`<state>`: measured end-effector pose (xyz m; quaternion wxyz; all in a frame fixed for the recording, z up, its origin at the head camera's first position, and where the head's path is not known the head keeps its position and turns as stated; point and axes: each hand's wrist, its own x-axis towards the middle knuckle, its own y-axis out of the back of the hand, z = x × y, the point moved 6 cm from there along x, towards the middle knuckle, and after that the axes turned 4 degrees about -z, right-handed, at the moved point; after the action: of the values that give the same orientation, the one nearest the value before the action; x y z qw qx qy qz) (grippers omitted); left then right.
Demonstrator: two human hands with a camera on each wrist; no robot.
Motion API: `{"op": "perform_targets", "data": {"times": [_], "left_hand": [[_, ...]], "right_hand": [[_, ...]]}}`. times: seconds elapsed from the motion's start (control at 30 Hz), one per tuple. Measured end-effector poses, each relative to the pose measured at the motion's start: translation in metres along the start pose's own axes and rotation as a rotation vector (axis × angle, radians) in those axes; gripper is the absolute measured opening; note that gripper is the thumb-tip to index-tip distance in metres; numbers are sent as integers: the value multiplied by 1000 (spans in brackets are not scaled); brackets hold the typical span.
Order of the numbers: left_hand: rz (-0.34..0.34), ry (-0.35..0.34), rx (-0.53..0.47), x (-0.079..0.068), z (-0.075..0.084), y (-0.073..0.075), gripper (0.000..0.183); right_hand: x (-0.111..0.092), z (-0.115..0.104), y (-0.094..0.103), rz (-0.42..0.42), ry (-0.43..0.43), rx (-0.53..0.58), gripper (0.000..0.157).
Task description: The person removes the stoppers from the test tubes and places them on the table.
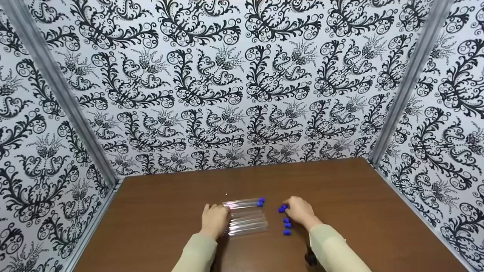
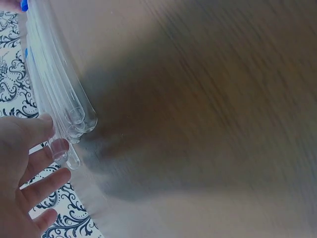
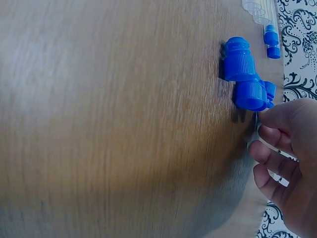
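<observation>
Several clear test tubes [image 1: 247,224] lie side by side on the table, their rounded ends toward my left hand [image 1: 215,219]. Thumb and index finger of that hand [image 2: 29,163] pinch the rounded end of one test tube [image 2: 60,154]. At the far side of the row, two tubes carry blue caps [image 1: 260,204]. Loose blue caps [image 1: 286,232] lie right of the tubes. My right hand [image 1: 300,210] is at the farthest of these caps [image 1: 282,208], fingers loosely bent. In the right wrist view the thumb is beside a blue cap [image 3: 250,95]; no cap shows between thumb and index.
The brown table [image 1: 170,192] is bounded by patterned black-and-white walls [image 1: 211,94] at the back and sides, with grey corner posts [image 1: 408,83]. A small dark object [image 1: 311,258] shows by the right forearm. A tiny pale speck [image 1: 226,194] lies beyond the tubes.
</observation>
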<state>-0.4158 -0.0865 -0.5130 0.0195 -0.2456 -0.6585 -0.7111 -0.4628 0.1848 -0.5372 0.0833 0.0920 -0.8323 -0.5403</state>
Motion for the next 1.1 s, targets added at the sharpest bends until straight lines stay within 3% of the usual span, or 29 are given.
{"op": "perform_targets", "data": {"times": [0.4, 0.63, 0.93, 1.1], "left_hand": [[-56, 22, -10, -2, -2, -2, 9], [-101, 38, -8, -2, -3, -4, 8], [-107, 36, -9, -1, -1, -1, 4], [-49, 29, -5, -2, -2, 1, 9]], "right_hand": [[-3, -5, 1, 39, 55, -9, 32], [-4, -11, 0, 37, 152, 17, 32], [-5, -11, -2, 16, 177, 34, 21], [-4, -10, -2, 21, 175, 28, 12]]}}
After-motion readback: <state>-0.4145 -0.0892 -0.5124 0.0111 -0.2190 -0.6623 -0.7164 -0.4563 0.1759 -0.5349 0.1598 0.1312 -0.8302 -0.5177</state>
